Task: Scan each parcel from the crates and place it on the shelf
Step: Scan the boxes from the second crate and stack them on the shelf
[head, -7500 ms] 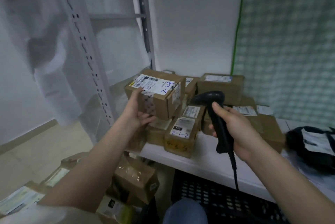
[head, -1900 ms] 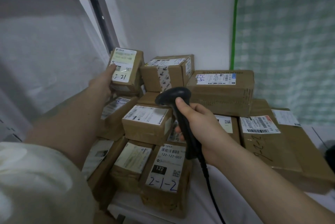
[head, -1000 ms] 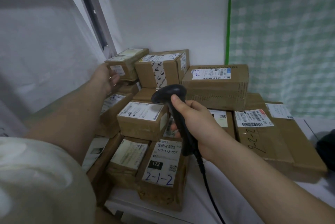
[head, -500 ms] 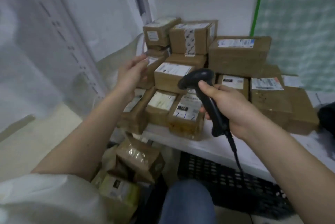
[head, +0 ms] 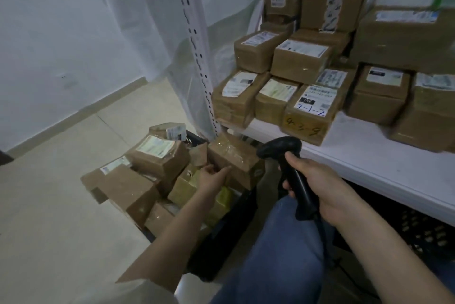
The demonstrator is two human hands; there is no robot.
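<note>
Left hand (head: 213, 178) touching crate parcel (head: 234, 158), right hand (head: 320, 188) gripping scanner (head: 290, 170)

The left hand (head: 213, 179) reaches down and forward on an outstretched bare arm, fingers loosely extended. The right hand (head: 317, 189) is raised at mid-height, fingers curled tight round a grip, thumb up.

Head-worn camera looks steeply down, close over crate (head: 221, 242) and shelf (head: 369, 163).
</note>
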